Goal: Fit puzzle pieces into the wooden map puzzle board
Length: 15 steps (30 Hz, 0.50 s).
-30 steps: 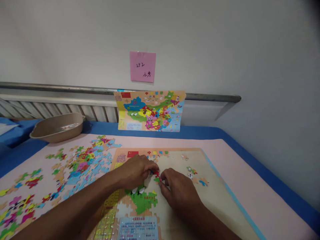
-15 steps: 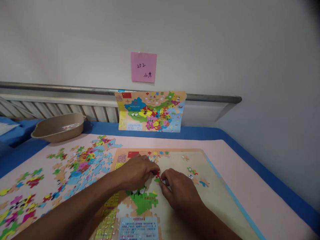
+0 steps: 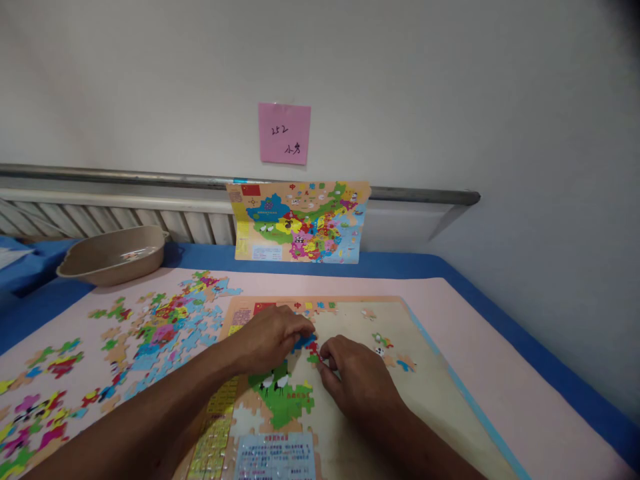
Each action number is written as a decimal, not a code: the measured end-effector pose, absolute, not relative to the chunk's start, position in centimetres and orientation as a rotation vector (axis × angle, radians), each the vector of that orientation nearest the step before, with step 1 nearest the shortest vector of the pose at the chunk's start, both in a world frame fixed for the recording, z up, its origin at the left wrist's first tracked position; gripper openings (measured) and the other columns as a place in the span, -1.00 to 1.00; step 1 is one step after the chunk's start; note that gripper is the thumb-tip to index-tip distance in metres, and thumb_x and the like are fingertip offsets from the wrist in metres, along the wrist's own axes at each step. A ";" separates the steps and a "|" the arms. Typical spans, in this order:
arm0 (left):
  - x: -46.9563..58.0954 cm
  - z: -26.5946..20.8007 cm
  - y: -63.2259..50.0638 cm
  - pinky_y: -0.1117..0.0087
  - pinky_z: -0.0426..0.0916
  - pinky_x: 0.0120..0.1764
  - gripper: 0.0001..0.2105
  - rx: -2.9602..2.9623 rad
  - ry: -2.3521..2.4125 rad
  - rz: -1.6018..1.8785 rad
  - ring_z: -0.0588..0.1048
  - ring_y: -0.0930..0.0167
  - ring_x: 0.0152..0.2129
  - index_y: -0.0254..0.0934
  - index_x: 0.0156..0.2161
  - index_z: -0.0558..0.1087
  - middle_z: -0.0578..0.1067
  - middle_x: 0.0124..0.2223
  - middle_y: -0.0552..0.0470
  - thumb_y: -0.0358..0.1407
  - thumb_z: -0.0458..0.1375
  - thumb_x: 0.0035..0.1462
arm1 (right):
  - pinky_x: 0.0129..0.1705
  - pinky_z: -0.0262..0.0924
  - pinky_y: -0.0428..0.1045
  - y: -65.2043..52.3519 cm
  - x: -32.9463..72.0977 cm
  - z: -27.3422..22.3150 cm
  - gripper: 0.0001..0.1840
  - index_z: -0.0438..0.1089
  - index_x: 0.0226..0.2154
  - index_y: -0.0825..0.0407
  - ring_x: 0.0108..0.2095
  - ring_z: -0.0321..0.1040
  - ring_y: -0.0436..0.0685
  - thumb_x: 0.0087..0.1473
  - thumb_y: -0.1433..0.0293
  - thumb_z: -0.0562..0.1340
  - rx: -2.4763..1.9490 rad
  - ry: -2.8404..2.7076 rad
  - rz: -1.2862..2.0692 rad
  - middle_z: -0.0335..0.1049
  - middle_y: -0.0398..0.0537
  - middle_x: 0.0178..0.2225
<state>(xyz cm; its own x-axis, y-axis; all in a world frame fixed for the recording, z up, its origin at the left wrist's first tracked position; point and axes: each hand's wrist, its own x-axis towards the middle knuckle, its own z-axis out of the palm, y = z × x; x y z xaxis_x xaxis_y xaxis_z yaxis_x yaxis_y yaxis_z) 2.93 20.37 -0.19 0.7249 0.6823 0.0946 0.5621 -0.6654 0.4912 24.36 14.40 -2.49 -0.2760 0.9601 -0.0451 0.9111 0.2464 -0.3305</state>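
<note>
Left hand (image 3: pixel 273 337) and right hand (image 3: pixel 353 373) meet over the puzzle board (image 3: pixel 440 400), fingertips closed on a small red-and-blue piece (image 3: pixel 311 347) at the far edge of the assembled green region (image 3: pixel 283 397). Seating it well probably calls for aligning its tabs with the neighbouring gaps before pressing flat. Loose pieces (image 3: pixel 165 327) lie scattered to the left on the pink mat (image 3: pixel 500 347). Far left, a beige basin (image 3: pixel 113 257) stands; its contents cannot be made out. A reference map (image 3: pixel 300 223) leans against the far wall.
</note>
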 end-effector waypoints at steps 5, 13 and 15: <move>3.1 -0.4 20.1 0.28 0.36 -0.03 -0.64 2.473 0.998 0.329 0.52 0.29 -0.11 -0.11 -0.04 0.55 0.62 -0.11 0.06 -0.53 0.04 0.22 | -0.21 -0.02 0.01 14.5 24.4 -2.3 -0.87 0.48 -0.19 0.05 -0.22 0.36 0.19 0.25 0.57 0.37 -1.791 -2.345 0.434 0.47 -0.07 -0.20; 3.4 -0.2 20.0 0.26 0.37 -0.05 -0.65 2.457 1.069 0.281 0.53 0.27 -0.12 -0.13 -0.04 0.56 0.61 -0.12 0.02 -0.53 0.04 0.23 | -0.18 0.02 0.01 14.4 24.4 -2.5 -0.87 0.47 -0.17 0.06 -0.21 0.37 0.17 0.27 0.57 0.36 -1.767 -2.347 0.454 0.46 -0.07 -0.19; 3.4 -0.2 19.8 0.25 0.38 -0.04 -0.65 2.468 1.063 0.295 0.53 0.26 -0.12 -0.13 -0.03 0.56 0.61 -0.11 0.01 -0.52 0.03 0.23 | -0.20 0.01 0.01 14.4 24.4 -2.7 -0.87 0.46 -0.19 0.05 -0.21 0.36 0.18 0.26 0.56 0.36 -1.764 -2.349 0.433 0.46 -0.07 -0.19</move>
<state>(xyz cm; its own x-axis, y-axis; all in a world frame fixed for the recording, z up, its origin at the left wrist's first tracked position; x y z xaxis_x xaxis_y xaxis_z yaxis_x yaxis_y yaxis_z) 3.42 19.84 -0.24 0.6828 0.7303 0.0233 0.6377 -0.6112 0.4689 24.43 14.41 -2.73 -0.2846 0.9580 -0.0363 0.9080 0.2572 -0.3307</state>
